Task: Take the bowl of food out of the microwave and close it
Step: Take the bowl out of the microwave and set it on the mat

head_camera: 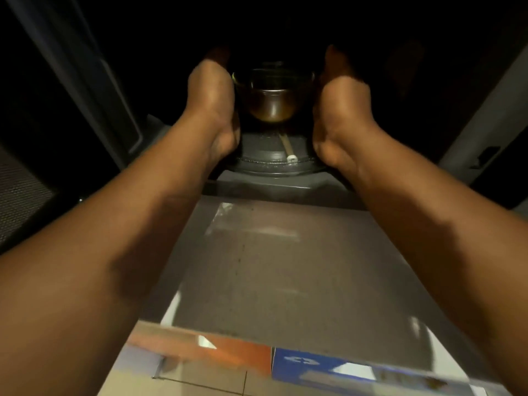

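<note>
A clear glass bowl with dark brownish food sits inside the dark microwave cavity, above the round glass turntable. My left hand presses against the bowl's left side and my right hand against its right side. The fingers of both hands reach into the dark behind the bowl and are mostly hidden. The microwave door stands swung open at the left.
A grey, glossy surface stretches in front of the microwave opening, under my forearms. Its near edge carries an orange and a blue panel. Tiled floor shows at the bottom left. The microwave's right frame stands beside my right arm.
</note>
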